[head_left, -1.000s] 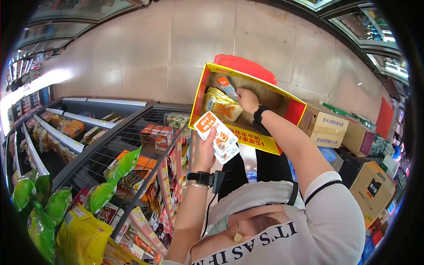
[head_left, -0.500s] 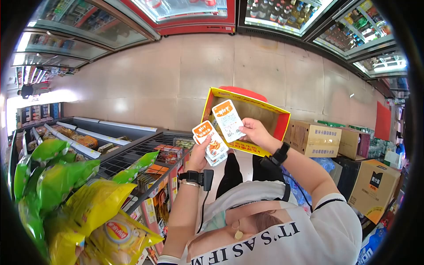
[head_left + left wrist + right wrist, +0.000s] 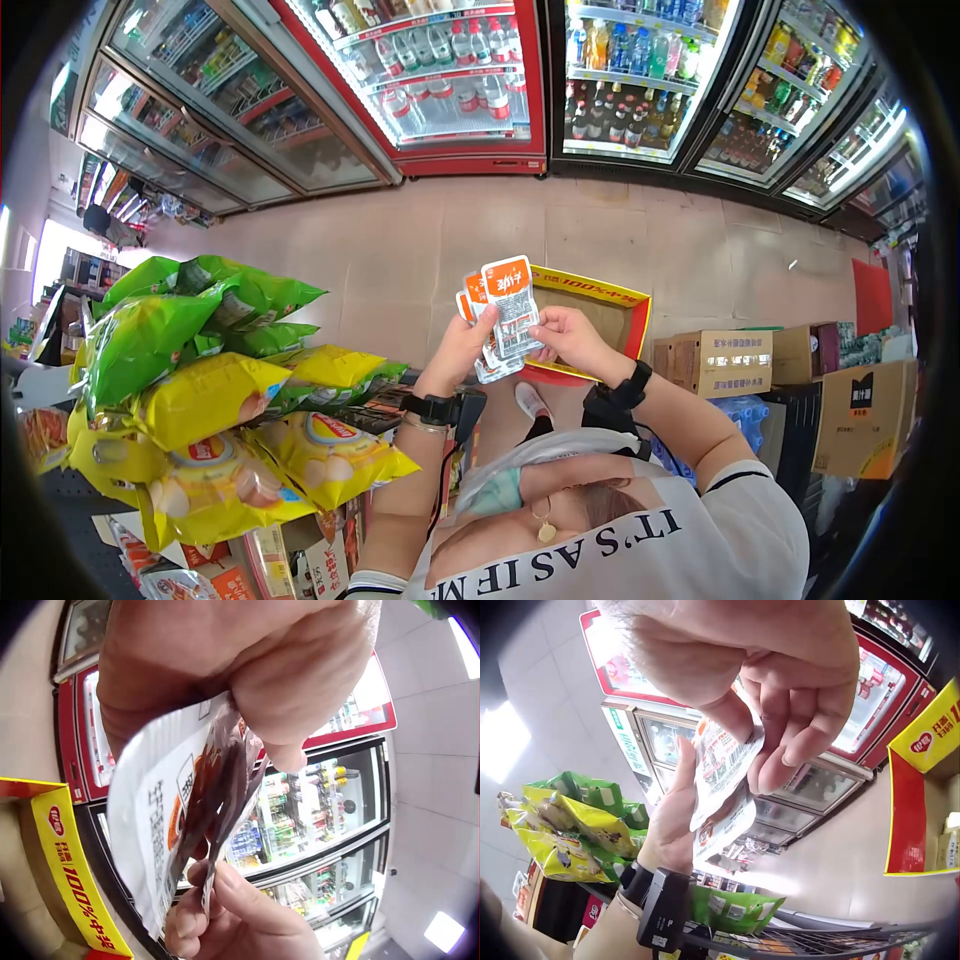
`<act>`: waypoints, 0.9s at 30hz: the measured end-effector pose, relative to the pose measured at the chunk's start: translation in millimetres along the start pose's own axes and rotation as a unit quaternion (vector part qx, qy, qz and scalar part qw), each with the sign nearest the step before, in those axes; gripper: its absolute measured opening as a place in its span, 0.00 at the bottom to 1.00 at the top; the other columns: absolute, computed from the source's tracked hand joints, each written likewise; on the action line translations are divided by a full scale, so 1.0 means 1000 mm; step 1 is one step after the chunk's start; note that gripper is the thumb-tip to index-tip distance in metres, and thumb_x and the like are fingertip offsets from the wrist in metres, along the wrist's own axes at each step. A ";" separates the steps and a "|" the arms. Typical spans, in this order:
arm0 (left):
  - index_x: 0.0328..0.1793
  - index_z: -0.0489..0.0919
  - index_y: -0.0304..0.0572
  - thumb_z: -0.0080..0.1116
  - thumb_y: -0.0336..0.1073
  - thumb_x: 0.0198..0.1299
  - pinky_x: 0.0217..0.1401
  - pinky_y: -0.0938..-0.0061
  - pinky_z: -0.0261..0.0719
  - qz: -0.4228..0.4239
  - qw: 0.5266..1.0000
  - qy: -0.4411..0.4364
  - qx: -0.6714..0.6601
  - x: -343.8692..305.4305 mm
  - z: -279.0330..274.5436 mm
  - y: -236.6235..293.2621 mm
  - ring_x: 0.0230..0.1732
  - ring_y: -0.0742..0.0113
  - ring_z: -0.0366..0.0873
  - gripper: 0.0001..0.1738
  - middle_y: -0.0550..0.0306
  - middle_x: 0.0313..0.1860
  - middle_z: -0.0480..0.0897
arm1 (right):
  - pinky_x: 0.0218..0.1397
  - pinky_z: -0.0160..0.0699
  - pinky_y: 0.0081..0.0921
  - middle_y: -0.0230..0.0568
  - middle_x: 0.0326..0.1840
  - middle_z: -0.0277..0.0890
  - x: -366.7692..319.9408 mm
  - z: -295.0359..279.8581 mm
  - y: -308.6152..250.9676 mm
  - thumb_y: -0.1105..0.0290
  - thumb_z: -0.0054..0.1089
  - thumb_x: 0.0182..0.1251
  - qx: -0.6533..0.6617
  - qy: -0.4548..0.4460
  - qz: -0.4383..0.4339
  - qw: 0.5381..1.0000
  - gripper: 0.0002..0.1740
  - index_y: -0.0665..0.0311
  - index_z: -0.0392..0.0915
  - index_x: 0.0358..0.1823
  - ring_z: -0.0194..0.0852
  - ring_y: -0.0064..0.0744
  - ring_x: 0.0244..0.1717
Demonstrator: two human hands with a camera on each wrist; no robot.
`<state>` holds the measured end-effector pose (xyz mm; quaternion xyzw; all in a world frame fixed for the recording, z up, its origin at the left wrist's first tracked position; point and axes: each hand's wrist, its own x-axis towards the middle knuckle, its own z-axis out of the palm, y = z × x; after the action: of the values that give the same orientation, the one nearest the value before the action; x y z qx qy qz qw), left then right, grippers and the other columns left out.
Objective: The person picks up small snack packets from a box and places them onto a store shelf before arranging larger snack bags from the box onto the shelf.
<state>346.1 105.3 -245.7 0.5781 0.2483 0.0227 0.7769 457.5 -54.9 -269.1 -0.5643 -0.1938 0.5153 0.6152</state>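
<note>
Two hands hold a small fan of orange-and-white snack packets (image 3: 508, 305), just in front of an open yellow and red carton (image 3: 598, 290). The left hand (image 3: 458, 348) grips the stack with curled fingers. The right hand (image 3: 568, 338) pinches the front packet. The carton's rim reads "100%"; its contents are hidden. Lay's crisp bags (image 3: 215, 400) are piled at left. Glass-door fridges (image 3: 450, 80) hold bottled drinks.
</note>
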 end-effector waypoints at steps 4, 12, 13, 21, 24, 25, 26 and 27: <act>0.56 0.71 0.36 0.53 0.43 0.64 0.49 0.74 0.76 -0.001 0.999 -0.039 -0.016 -0.011 0.015 0.003 0.46 0.72 0.77 0.21 0.58 0.47 0.79 | 0.28 0.76 0.17 0.36 0.27 0.77 -0.026 0.004 0.001 0.72 0.52 0.66 0.025 0.018 -0.005 1.000 0.06 0.69 0.71 0.36 0.73 0.19 0.24; 0.53 0.74 0.38 0.60 0.37 0.58 0.47 0.75 0.77 -0.035 0.995 -0.097 0.014 -0.061 0.050 0.009 0.45 0.73 0.77 0.19 0.60 0.45 0.80 | 0.30 0.67 0.14 0.29 0.28 0.75 -0.064 -0.011 -0.017 0.65 0.53 0.67 -0.043 0.009 -0.077 0.996 0.10 0.66 0.74 0.38 0.68 0.13 0.28; 0.54 0.74 0.39 0.59 0.36 0.59 0.47 0.75 0.77 -0.022 0.993 -0.111 0.021 -0.068 0.056 0.008 0.45 0.73 0.77 0.19 0.60 0.45 0.80 | 0.33 0.68 0.14 0.29 0.33 0.76 -0.072 -0.012 -0.028 0.67 0.55 0.66 -0.036 0.006 -0.061 0.997 0.11 0.66 0.75 0.44 0.69 0.12 0.32; 0.58 0.71 0.37 0.53 0.40 0.64 0.50 0.75 0.75 -0.030 0.997 -0.063 -0.023 -0.117 0.111 -0.020 0.47 0.74 0.76 0.20 0.61 0.47 0.79 | 0.49 0.75 0.22 0.34 0.44 0.77 -0.122 -0.032 -0.015 0.69 0.57 0.64 0.019 -0.088 0.003 0.996 0.14 0.66 0.75 0.49 0.75 0.22 0.43; 0.60 0.68 0.37 0.45 0.44 0.68 0.50 0.75 0.75 -0.029 0.998 -0.027 -0.046 -0.132 0.126 -0.042 0.47 0.74 0.76 0.21 0.60 0.48 0.78 | 0.46 0.76 0.23 0.36 0.41 0.77 -0.141 -0.039 -0.008 0.71 0.57 0.64 0.091 -0.093 0.043 0.990 0.12 0.70 0.76 0.46 0.75 0.21 0.41; 0.60 0.69 0.37 0.46 0.43 0.67 0.50 0.76 0.75 -0.046 0.997 -0.018 -0.060 -0.138 0.133 -0.046 0.47 0.74 0.77 0.21 0.59 0.48 0.79 | 0.40 0.75 0.19 0.35 0.39 0.77 -0.146 -0.039 -0.007 0.71 0.57 0.64 0.088 -0.087 0.058 0.991 0.11 0.69 0.76 0.45 0.75 0.19 0.36; 0.59 0.69 0.37 0.47 0.43 0.67 0.49 0.76 0.76 -0.064 0.995 -0.009 -0.075 -0.145 0.140 -0.050 0.47 0.73 0.77 0.21 0.59 0.48 0.79 | 0.34 0.75 0.16 0.34 0.37 0.77 -0.150 -0.039 -0.006 0.71 0.57 0.64 0.084 -0.080 0.073 0.991 0.10 0.68 0.76 0.44 0.74 0.17 0.32; 0.58 0.71 0.37 0.49 0.43 0.66 0.50 0.76 0.75 -0.040 0.996 0.011 -0.080 -0.151 0.148 -0.052 0.48 0.74 0.76 0.20 0.59 0.49 0.78 | 0.34 0.75 0.16 0.34 0.37 0.77 -0.151 -0.042 -0.001 0.71 0.57 0.64 0.081 -0.090 0.078 0.990 0.10 0.68 0.76 0.44 0.74 0.17 0.32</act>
<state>261.5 -91.8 -207.5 0.5034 0.2768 0.0177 0.8184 432.3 -204.4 -228.5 -0.4776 -0.1616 0.6240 0.5970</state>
